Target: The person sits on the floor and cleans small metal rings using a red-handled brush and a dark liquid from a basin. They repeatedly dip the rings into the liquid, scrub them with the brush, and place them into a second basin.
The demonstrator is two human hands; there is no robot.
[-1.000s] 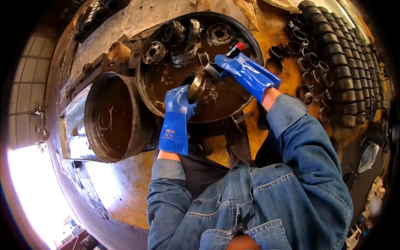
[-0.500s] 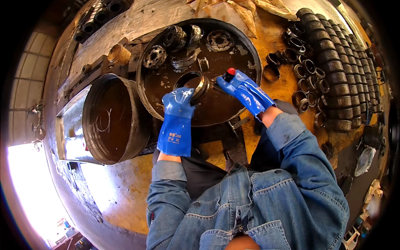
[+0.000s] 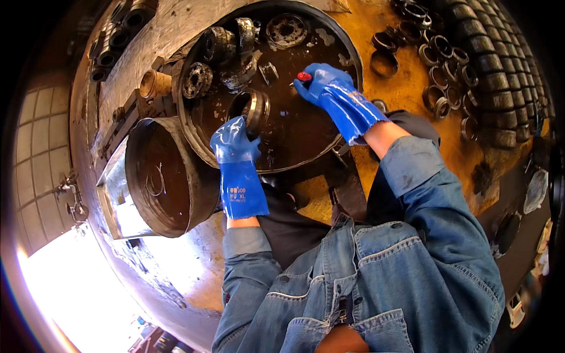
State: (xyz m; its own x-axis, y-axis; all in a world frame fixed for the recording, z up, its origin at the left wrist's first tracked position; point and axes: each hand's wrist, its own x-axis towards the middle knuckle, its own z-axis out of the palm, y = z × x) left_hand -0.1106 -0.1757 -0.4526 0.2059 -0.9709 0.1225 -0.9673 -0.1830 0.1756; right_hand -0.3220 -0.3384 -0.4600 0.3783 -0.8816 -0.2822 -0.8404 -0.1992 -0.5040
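My left hand (image 3: 236, 142), in a long blue rubber glove, is closed on the near side of a dark metal ring (image 3: 259, 112). The ring stands tilted on its edge in a wide round pan (image 3: 184, 120) of dark, wet-looking liquid. To its right, above the pan, my right hand (image 3: 329, 88) wears a matching glove. Its fingers are wrapped round a tool with a red handle end (image 3: 303, 76); the rest of the tool is mostly hidden, so its kind is unclear. In the pan's far part lie a holed round disc (image 3: 286, 30), another disc (image 3: 197, 80) and a grimy cylindrical part (image 3: 218, 45).
A round drum (image 3: 191, 176) with brown liquid stands left of the pan. Beyond it sits a rusty cup-shaped part (image 3: 155, 84). Loose metal rings (image 3: 438, 76) lie on the floor at right, beside rows of stacked dark cylinders (image 3: 491, 79). Dark tubes (image 3: 119, 38) lie far left.
The view has shifted, so the pan and its contents sit higher and further left. My left hand and the ring have come slightly nearer me; my right hand has turned and is further from the ring.
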